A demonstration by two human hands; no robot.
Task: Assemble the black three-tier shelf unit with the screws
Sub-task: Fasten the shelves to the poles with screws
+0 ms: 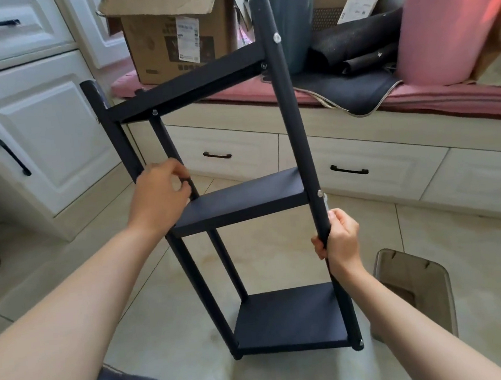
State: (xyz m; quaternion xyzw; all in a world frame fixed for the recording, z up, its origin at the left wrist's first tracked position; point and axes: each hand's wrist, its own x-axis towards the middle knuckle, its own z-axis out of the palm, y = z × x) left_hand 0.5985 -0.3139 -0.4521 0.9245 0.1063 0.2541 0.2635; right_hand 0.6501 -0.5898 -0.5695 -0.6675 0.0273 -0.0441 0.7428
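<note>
while the left hand (160, 191) pinches a rear post, the right hand (339, 236) grips the shelf unit's (244, 205) front post.

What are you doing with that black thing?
A person is putting together a black shelf unit. All three shelves sit between the poles, and silver screws show on the right pole. The left hand grips a back pole by the middle shelf; the right hand grips the front right pole. The unit is held tilted above the tiled floor.
</note>
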